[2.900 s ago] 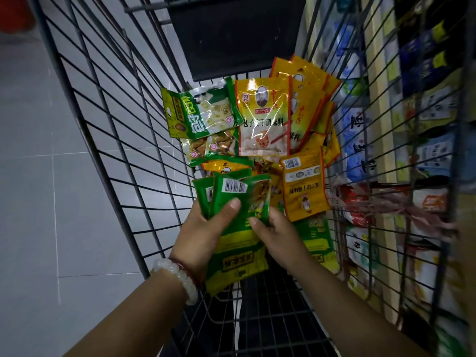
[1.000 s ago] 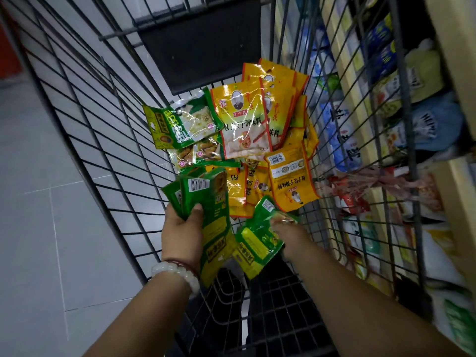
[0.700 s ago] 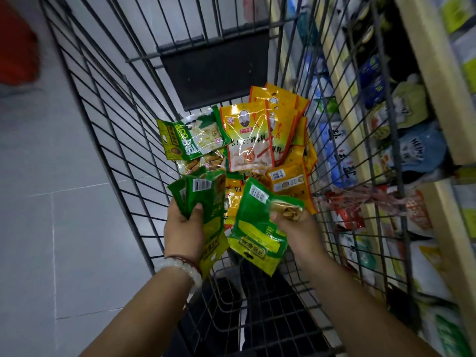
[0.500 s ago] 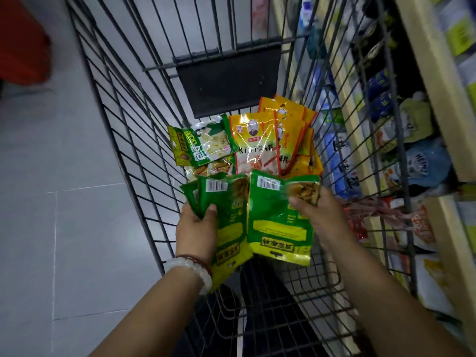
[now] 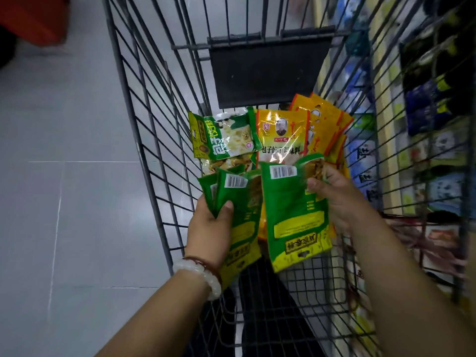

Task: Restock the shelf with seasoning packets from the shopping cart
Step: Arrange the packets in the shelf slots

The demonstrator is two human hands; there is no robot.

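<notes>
My left hand (image 5: 211, 225) grips a small stack of green seasoning packets (image 5: 244, 217), barcodes facing up, thumb pressed on the top one. My right hand (image 5: 337, 199) pinches a single green packet (image 5: 293, 210) by its upper right corner and holds it beside the stack, above the cart floor. More packets lie at the far end of the wire shopping cart (image 5: 144, 140): a green and white one (image 5: 221, 137) and several orange ones (image 5: 283, 135). The store shelf (image 5: 386, 140) stands to the right, seen through the cart's wire side.
A black panel (image 5: 265, 70) hangs on the cart's far wall. Grey tiled floor (image 5: 64, 202) spreads to the left, with a red object (image 5: 33, 19) at the top left corner. The shelf holds blue, green and dark packages (image 5: 432, 104).
My right hand picked a green packet out of the cart, lifted it and turned it barcode side up next to the stack held in my left hand. The view tilted upward.
</notes>
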